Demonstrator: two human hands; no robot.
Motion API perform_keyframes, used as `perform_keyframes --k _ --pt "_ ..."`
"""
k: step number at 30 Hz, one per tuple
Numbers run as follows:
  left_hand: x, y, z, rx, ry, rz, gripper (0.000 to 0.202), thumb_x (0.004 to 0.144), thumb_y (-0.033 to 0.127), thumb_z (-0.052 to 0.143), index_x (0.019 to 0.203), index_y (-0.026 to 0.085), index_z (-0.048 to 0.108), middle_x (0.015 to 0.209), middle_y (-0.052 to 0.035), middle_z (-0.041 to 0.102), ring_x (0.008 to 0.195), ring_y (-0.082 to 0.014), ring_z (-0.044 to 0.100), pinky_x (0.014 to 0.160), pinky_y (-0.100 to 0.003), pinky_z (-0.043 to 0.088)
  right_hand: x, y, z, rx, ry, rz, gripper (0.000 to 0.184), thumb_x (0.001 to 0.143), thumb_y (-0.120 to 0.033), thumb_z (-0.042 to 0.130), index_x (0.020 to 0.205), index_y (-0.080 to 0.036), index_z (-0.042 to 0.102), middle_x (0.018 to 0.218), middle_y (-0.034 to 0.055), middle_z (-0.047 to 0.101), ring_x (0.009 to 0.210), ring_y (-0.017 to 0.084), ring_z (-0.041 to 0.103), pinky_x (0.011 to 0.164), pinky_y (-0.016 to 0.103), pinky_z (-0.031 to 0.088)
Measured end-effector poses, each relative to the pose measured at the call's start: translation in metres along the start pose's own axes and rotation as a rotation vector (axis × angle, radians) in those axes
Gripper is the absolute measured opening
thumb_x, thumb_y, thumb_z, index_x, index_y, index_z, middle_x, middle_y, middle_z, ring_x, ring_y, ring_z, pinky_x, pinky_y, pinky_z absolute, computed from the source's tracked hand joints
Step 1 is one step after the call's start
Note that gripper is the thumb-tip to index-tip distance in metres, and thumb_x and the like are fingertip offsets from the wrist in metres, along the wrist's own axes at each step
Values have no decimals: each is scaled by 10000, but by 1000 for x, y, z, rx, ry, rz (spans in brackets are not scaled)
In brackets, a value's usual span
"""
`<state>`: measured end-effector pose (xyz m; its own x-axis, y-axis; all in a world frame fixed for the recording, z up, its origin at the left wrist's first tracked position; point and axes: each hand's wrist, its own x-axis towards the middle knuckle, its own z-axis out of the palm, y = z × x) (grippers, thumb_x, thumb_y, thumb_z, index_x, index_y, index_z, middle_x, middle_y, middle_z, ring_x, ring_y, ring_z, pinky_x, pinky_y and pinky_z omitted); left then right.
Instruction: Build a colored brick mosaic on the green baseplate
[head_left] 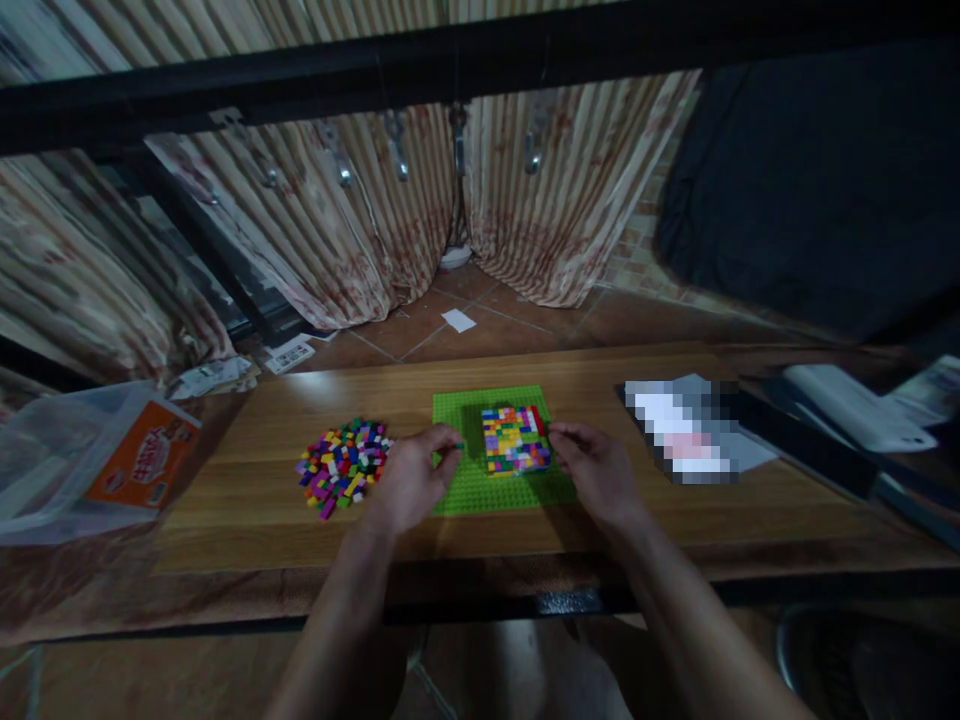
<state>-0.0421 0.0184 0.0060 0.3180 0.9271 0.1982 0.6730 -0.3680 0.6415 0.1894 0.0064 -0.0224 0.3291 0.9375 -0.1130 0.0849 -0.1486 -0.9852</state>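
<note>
Leftward, card (142,455) in bag (45,450); bricks (345,465) loose

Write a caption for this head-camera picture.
Left hand pinches a small brick beside a multicoloured patch on a green baseplate; right hand at its edge.

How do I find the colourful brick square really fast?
Find the wooden table, then the green baseplate at its middle. The brick square sits on that plate, its bricks packed flat together, unlike the loose pile left of the plate.
</note>
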Motion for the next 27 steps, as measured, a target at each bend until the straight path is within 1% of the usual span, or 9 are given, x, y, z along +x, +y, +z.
perform_keyframes --k 4,7,12,17,22,27 --pt "3 25 19 -102 24 78 141 843 158 554 903 210 670 872 -6 728 814 -148 677 760 -264 525 0 1 1 21 -5 -19 317 668 -436 676 845 -175 708 789 51 724 719 195 644 626 302 470" --pt "5 36 30 -106 26 139 152 859 156 559 925 219 681 918 -14 724 848 -153 678 790 -284 530 1 2 0 31 -13 -17 318 671 -436 674 852 -177 710 792 49 721 719 197 644 635 307 472" --pt "9 41 44 12 -21 196 180 903 168 519 951 216 686 929 -35 690 858 -156 653 797 -295 518 0 1 -2 7 -21 -36 305 698 -423 658 874 -180 707 789 44 719 718 199 640 638 308 470" --pt "12 47 50 160 -16 217 163 884 149 542 966 215 667 948 -37 675 898 -178 633 808 -317 511 -2 -2 -3 -38 -19 -67 283 714 -399 638 880 -179 706 803 46 723 697 193 636 642 310 471" --pt "14 49 52 254 21 180 146 849 140 579 968 207 632 921 -35 681 846 -185 633 760 -317 511 -3 -4 -3 -46 -34 -60 291 715 -397 637 890 -175 708 799 51 722 693 193 636 656 316 472" --pt "15 51 55 263 44 143 181 835 175 614 1013 210 606 914 -32 694 819 -186 645 739 -307 502 -4 -6 -2 -57 -37 -70 279 724 -386 622 885 -173 706 819 57 725 712 190 637 678 317 471"
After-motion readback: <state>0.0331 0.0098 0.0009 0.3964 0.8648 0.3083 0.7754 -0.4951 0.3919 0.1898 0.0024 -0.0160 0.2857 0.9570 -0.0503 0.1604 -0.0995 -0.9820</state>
